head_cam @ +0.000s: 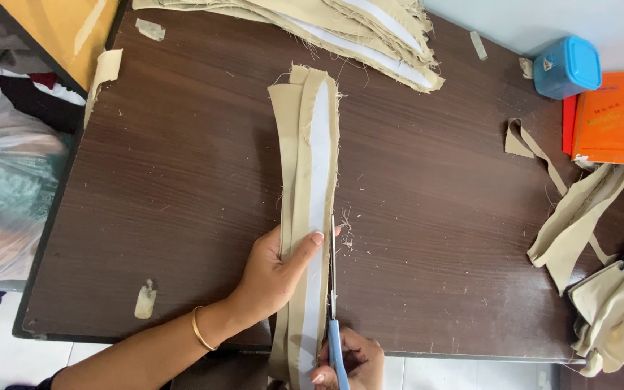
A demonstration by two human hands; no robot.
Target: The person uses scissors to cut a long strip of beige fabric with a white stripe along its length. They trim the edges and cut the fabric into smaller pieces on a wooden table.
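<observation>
A long curved strip of beige fabric (305, 144) with a white lining layer lies lengthwise down the middle of the dark brown table (182, 180). My left hand (276, 271) presses the strip flat near its lower part, thumb across the white layer, a gold bangle on the wrist. My right hand (352, 365) grips blue-handled scissors (334, 303) at the table's front edge. Their blades run along the right edge of the strip, right next to my left thumb.
A pile of similar beige and white strips (355, 32) lies at the back. Beige offcuts (586, 217) and a tied bundle (615, 289) sit at the right. A blue box (566, 66) and an orange book (619, 119) are at the back right. A plastic bag (1, 188) is left of the table.
</observation>
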